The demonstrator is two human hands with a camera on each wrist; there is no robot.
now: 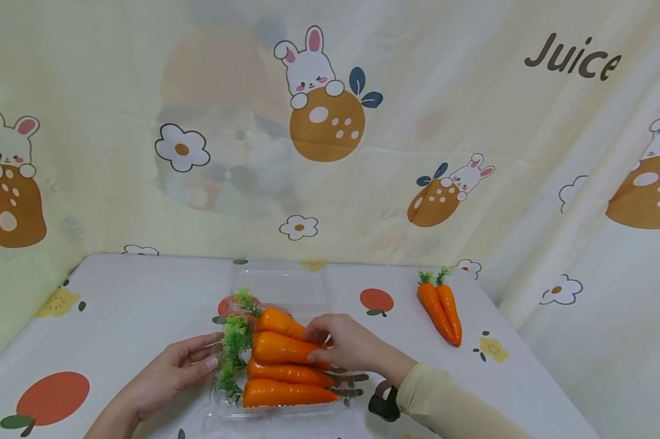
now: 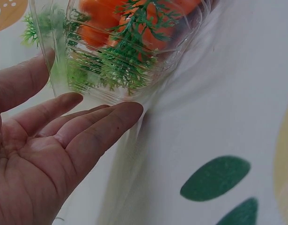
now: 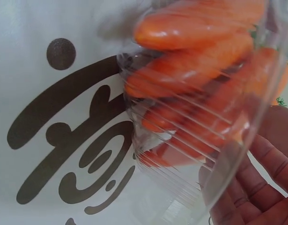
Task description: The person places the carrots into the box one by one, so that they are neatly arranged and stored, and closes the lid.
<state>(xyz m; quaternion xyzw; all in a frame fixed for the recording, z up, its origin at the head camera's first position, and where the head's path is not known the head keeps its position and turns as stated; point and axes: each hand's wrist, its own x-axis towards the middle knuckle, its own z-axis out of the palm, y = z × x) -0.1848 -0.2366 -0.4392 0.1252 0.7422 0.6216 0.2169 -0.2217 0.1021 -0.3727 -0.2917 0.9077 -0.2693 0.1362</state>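
A clear plastic box (image 1: 286, 414) holds several orange toy carrots with green leafy tops, laid side by side, tops to the left. My right hand (image 1: 352, 344) reaches over the box's right side, its thumb and fingers pinching one carrot (image 1: 277, 347) near its narrow end. In the right wrist view, some fingers (image 3: 225, 171) show through the clear wall. At the left side of the box, my left hand (image 1: 165, 372) rests with fingers extended. Those fingers (image 2: 106, 126) lie against the ribbed wall by the leafy tops (image 2: 127, 65) in the left wrist view.
The box's clear lid (image 1: 280, 286) lies open toward the back. Two more carrots (image 1: 441, 311) lie together at the right of the table. A white cloth (image 1: 143, 292) with fruit prints covers the table, and a printed curtain (image 1: 231, 79) hangs behind it.
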